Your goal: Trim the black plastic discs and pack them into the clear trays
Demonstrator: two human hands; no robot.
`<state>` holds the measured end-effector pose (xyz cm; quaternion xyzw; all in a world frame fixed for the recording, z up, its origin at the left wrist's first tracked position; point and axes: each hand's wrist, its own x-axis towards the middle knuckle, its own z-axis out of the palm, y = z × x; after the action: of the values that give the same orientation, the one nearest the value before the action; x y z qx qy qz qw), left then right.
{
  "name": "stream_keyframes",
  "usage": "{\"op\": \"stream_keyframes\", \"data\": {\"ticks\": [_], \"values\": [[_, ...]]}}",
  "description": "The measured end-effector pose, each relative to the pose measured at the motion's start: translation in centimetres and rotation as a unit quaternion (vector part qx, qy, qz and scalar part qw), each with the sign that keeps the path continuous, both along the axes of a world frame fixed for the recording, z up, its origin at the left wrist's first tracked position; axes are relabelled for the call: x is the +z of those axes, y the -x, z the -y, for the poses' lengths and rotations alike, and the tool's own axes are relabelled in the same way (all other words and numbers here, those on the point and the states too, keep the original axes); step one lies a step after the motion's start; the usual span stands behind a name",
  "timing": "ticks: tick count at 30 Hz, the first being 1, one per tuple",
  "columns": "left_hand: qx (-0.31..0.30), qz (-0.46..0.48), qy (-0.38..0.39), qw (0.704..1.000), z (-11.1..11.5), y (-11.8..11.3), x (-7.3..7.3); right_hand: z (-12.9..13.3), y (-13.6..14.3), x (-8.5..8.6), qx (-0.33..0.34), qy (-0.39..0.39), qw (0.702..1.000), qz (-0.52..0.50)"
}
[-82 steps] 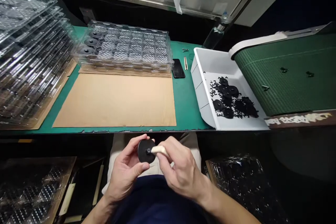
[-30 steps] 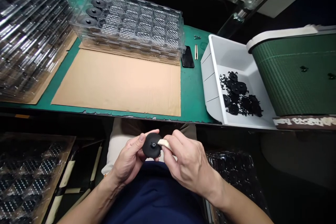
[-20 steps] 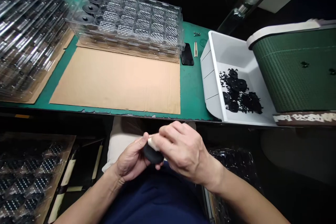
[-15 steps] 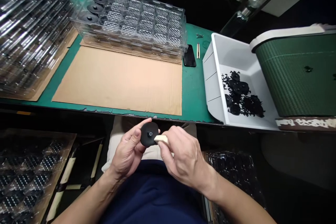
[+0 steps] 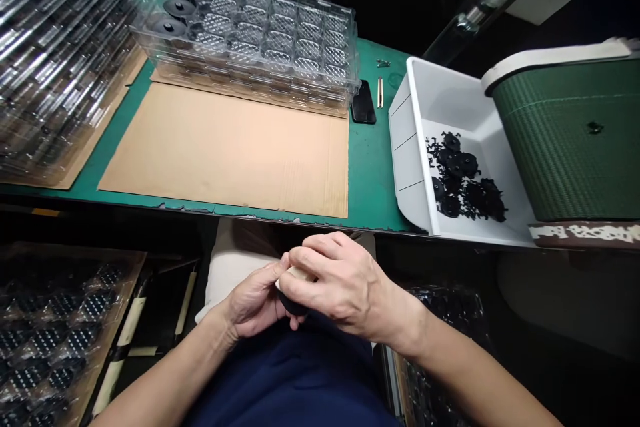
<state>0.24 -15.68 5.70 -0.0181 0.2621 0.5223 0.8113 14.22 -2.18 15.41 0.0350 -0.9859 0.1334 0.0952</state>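
Seen from the head camera, a worker's left hand [image 5: 256, 300] grips a black disc [image 5: 291, 305] on the near side of the cardboard [image 5: 230, 153], off the bench [image 5: 373, 167]. The right hand [image 5: 343, 283], fingers closed around a pale tool [image 5: 301, 273], partly covers the disc; whether tool and disc touch is hidden. A clear tray [image 5: 250, 71] with three more discs [image 5: 179, 7] stands at the cardboard's far edge, stacked trays [image 5: 55, 67] to its left, a bin [image 5: 406, 130] of black parts [image 5: 465, 177] to its right.
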Motion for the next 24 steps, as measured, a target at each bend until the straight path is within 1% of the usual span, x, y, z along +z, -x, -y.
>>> {"op": "stream_keyframes", "data": {"ticks": [1,2,3,5,6,7,8,10,13,16,19,20,21,22,24], "values": [[0.022,0.002,0.0,1.0,0.1,0.1,0.0,0.1,0.2,-0.1,0.002,-0.001,1.0,-0.011],[0.059,-0.001,0.002,0.998,0.2,0.3,0.1,0.3,0.4,-0.2,-0.018,0.005,1.0,-0.021],[0.108,-0.011,0.005,0.994,0.3,0.6,0.2,0.5,0.5,-0.4,-0.058,0.019,0.998,-0.029],[0.208,-0.046,0.003,0.977,0.5,1.4,0.7,1.3,0.7,-0.9,-0.16,0.067,0.984,-0.029],[0.242,-0.066,-0.002,0.968,0.6,1.8,0.9,1.6,0.8,-1.1,-0.2,0.095,0.975,-0.022],[0.259,-0.086,-0.008,0.962,0.7,2.2,1.2,2.0,0.8,-1.4,-0.225,0.117,0.967,-0.014],[0.261,-0.102,-0.011,0.96,0.8,2.5,1.4,2.3,0.8,-1.6,-0.237,0.131,0.963,-0.006],[0.239,-0.121,-0.006,0.963,0.9,2.8,1.7,2.5,0.8,-1.8,-0.239,0.127,0.963,0.001],[0.169,-0.122,0.005,0.978,0.9,2.7,1.6,2.1,0.9,-1.5,-0.221,0.082,0.972,0.009],[0.1,-0.101,0.001,0.99,0.9,2.0,0.9,1.1,1.2,-0.7,-0.153,0.048,0.987,0.026],[0.06,-0.053,-0.003,0.997,1.1,1.4,0.3,0.4,1.6,-0.1,-0.05,0.018,0.998,0.015],[0.058,-0.038,-0.007,0.998,1.1,1.2,0.3,0.3,1.7,0.0,-0.021,0.016,1.0,0.008],[0.071,-0.025,-0.011,0.997,1.2,1.2,0.3,0.3,1.8,0.1,-0.012,0.02,1.0,0.0],[0.102,-0.02,-0.014,0.994,1.2,1.2,0.5,0.5,1.9,0.0,-0.027,0.027,0.999,-0.008],[0.191,-0.033,-0.016,0.981,1.2,1.5,0.9,1.1,1.9,-0.4,-0.115,0.051,0.992,-0.015]]}}
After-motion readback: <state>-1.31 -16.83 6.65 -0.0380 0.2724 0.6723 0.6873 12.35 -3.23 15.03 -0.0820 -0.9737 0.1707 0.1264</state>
